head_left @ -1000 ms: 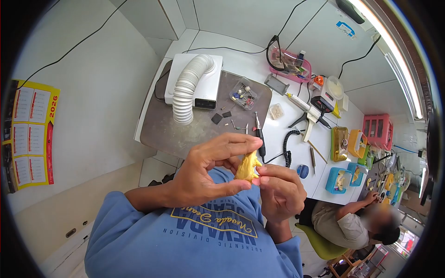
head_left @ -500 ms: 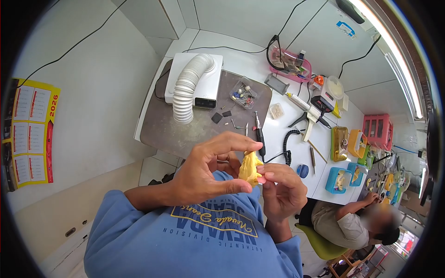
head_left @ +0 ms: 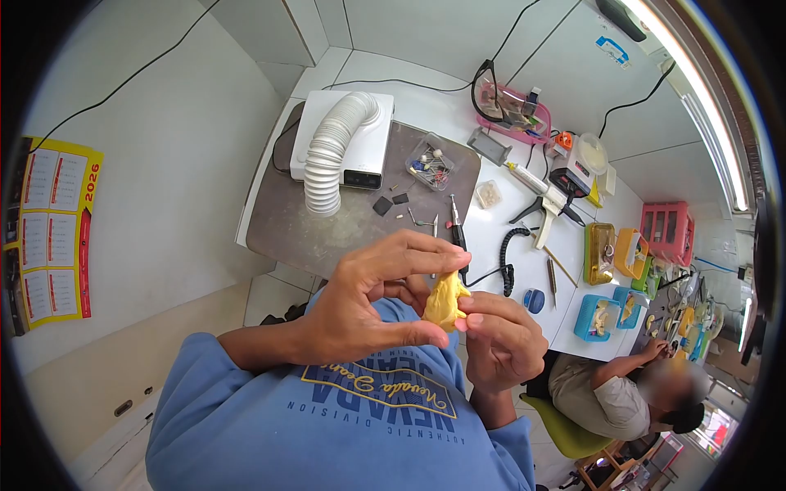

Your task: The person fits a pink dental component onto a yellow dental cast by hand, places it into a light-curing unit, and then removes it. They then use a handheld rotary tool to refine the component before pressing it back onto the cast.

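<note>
A yellow dental cast (head_left: 443,303) with pointed tooth shapes along its right side is held up in front of my chest. My left hand (head_left: 360,295) grips it between the thumb, at its lower end, and the fingers, at its top. Thumb and fingers of my right hand (head_left: 505,340) pinch together at the tooth side, touching the cast. Whether a small piece sits between those right fingertips is hidden. Beyond the hands, a black rotary handpiece (head_left: 458,233) lies on the bench, beside a thin metal instrument (head_left: 435,225).
A white dust extractor (head_left: 372,151) with a ribbed hose stands on a brown mat (head_left: 278,221). Near it sits a clear box of burs (head_left: 431,161). Rightward are a dispensing gun (head_left: 547,200), blue trays (head_left: 596,317) and a seated co-worker (head_left: 602,393).
The cast has turned slightly in my left hand and its tooth side looks different. My right hand has shifted a little right, its fingertips still at the cast.
</note>
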`<state>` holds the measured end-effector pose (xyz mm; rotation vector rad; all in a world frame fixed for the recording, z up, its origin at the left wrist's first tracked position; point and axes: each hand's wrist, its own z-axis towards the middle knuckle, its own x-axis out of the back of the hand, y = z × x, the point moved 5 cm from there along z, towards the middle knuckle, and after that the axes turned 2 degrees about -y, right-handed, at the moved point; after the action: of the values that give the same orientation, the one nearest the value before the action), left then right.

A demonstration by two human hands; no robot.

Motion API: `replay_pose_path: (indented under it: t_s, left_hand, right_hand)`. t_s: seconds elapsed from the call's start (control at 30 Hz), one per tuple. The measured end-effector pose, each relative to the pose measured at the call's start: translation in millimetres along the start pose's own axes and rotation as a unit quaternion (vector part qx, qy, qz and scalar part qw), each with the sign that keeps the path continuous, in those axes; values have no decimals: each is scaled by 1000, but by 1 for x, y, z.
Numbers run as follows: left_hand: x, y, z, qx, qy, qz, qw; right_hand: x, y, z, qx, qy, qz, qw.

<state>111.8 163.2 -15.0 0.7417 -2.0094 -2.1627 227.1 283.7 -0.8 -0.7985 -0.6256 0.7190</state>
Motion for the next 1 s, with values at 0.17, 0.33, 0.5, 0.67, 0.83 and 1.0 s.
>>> replay_pose_path:
  t_s: [0.17, 0.33, 0.5, 0.67, 0.83, 1.0]
  left_hand:
    - [0, 9, 3, -39, -28, 90, 995]
    - [-1, -2, 2, 2, -12, 3, 1000]
    - [-1, -15, 3, 149, 7, -123, 981]
    - [-4, -22, 5, 167, -4, -183, 969]
    - [-4, -26, 4, 171, -3, -180, 969]
    - [-5, -23, 3, 167, 6, -158, 973]
  right_hand:
    - [3, -1, 0, 25, -12, -28, 999]
    - [3, 4, -1, -19, -5, 14, 1000]
    - [4, 8, -5, -108, 0, 104, 989]
    - [3, 15, -10, -143, 30, 138, 980]
    - [2, 14, -9, -114, 20, 125, 985]
    - [2, 12, -5, -113, 12, 109, 988]
